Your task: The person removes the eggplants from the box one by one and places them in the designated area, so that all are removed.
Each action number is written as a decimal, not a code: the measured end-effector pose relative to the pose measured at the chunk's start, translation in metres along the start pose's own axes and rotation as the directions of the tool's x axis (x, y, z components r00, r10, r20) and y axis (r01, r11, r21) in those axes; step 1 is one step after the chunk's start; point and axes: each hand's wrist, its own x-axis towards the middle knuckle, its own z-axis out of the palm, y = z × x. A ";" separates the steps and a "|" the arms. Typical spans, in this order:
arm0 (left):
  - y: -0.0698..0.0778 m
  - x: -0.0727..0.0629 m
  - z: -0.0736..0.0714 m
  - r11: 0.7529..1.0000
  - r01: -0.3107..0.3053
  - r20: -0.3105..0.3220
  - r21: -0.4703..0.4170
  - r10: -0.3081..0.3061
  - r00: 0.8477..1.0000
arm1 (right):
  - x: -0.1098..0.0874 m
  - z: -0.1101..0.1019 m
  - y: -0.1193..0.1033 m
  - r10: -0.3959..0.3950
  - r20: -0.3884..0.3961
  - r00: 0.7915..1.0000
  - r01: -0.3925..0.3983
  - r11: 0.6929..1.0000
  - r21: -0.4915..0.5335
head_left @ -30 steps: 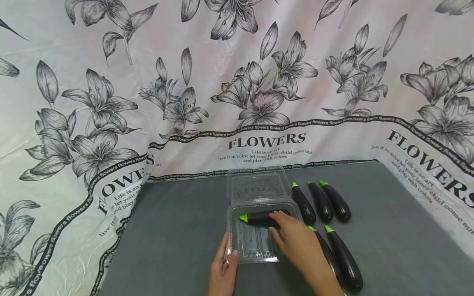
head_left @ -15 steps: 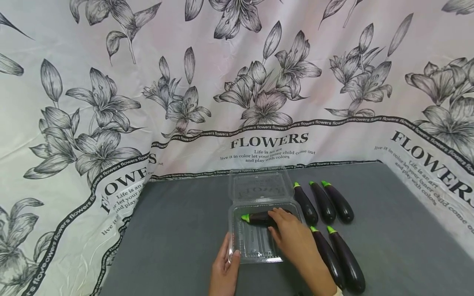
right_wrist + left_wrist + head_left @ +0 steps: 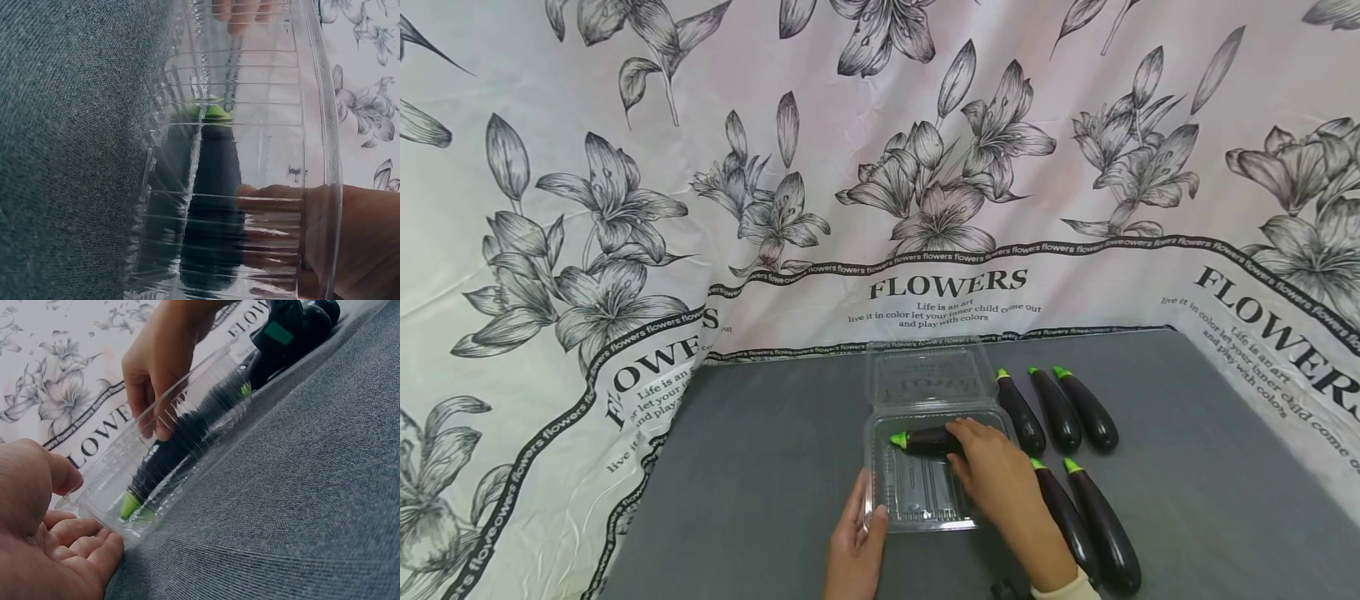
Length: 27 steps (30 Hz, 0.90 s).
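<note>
A clear plastic clamshell container [image 3: 917, 496] lies open on the grey cloth, its lid [image 3: 928, 375] tipped back. One dark eggplant [image 3: 921, 442] with a bright green cap lies crosswise inside, near the hinge, cap to the left. My right hand [image 3: 1000, 483] reaches over the container's right side and holds this eggplant by its thick end, which the fingers partly hide. My left hand [image 3: 856, 546] grips the container's left rim. In the left wrist view, the left thumb [image 3: 65, 475] lies over the rim and the curled fingers are below it, outside the wall.
To the right of the container, three eggplants [image 3: 1056, 408] lie in a row at the back. Two more eggplants [image 3: 1101, 525] lie nearer, beside my right forearm. A white curtain [image 3: 775, 308] printed with flowers stands behind and at both sides of the grey cloth [image 3: 752, 475].
The right hand's fingers have shifted slightly on the eggplant and now cover its thick end more. The left hand and container keep their places; the whole head view has drifted a little.
</note>
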 end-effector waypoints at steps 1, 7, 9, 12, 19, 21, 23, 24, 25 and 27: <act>0.000 0.000 0.000 1.000 0.002 -0.001 0.007 -0.002 1.000 | 0.001 0.000 0.000 0.005 0.001 1.000 -0.005 1.000 0.000; -0.001 0.001 -0.001 0.999 -0.011 -0.004 0.031 0.011 1.000 | 0.005 0.004 -0.002 0.026 0.016 1.000 -0.026 0.999 -0.020; -0.002 0.001 -0.001 0.999 -0.023 -0.004 0.026 0.023 1.000 | 0.005 0.005 -0.002 0.038 0.027 0.999 -0.037 0.999 -0.033; -0.003 0.001 -0.001 0.999 -0.040 -0.001 0.020 0.040 0.999 | 0.006 0.006 -0.003 0.057 0.043 0.997 -0.054 0.997 -0.052; -0.003 0.000 -0.001 0.999 -0.046 0.004 0.025 0.046 0.999 | 0.007 0.009 -0.005 0.050 0.024 0.998 -0.048 0.996 -0.072; -0.003 0.000 -0.001 0.999 -0.030 0.011 0.020 0.030 0.999 | 0.007 0.009 -0.005 0.048 0.005 0.999 -0.048 0.996 -0.081; -0.002 0.000 -0.002 1.000 -0.019 0.017 0.014 0.019 1.000 | 0.007 0.010 -0.005 0.052 -0.005 0.999 -0.052 0.995 -0.082; -0.002 0.000 -0.002 1.000 -0.015 0.017 0.011 0.014 1.000 | 0.007 0.010 -0.005 0.055 -0.007 0.998 -0.055 0.995 -0.079; -0.002 0.000 -0.002 1.000 -0.013 0.019 0.001 0.013 1.000 | 0.007 0.011 -0.006 0.057 -0.007 0.998 -0.057 0.996 -0.075; -0.002 0.000 -0.002 1.000 -0.012 0.019 -0.006 0.012 1.000 | 0.008 0.011 -0.006 0.060 -0.001 0.998 -0.060 0.996 -0.068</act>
